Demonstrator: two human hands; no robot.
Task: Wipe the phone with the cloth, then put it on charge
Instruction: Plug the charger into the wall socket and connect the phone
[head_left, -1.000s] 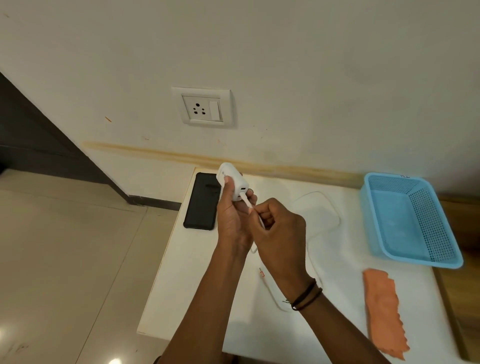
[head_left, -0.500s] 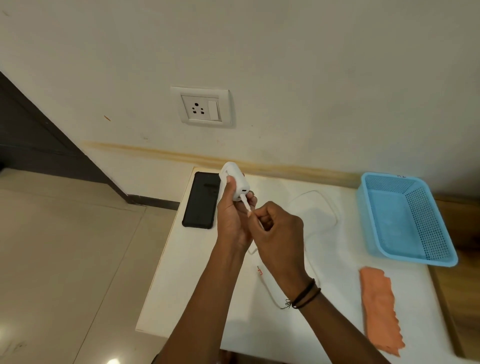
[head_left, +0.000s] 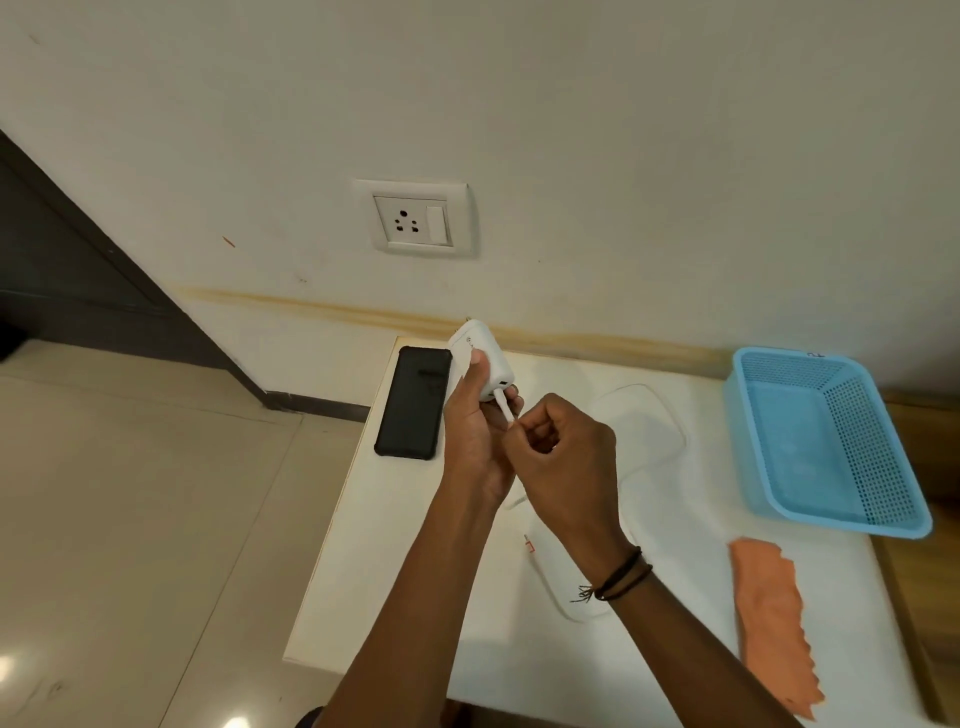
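A black rectangular phone (head_left: 414, 401) is lying flat at the white table's (head_left: 395, 551) far left corner. Just beside it, the left hand (head_left: 475, 431) is gripping a white charger block (head_left: 483, 364) while the right hand (head_left: 563, 462) is pinching the white cable's plug (head_left: 504, 410) at its port. Further right, a blue plastic basket (head_left: 831, 441) and an orange cloth (head_left: 774, 623) are resting.

The phone (head_left: 414, 402) lies on the table (head_left: 374, 561) at 10 o'clock from the hands. The basket (head_left: 831, 441) sits at 3 o'clock, with the cloth (head_left: 774, 623) at 5 o'clock (near the table's edge). The wall socket (head_left: 413, 218) is at 12 o'clock, above the table. The cable (head_left: 660, 415) loops between hands and basket.
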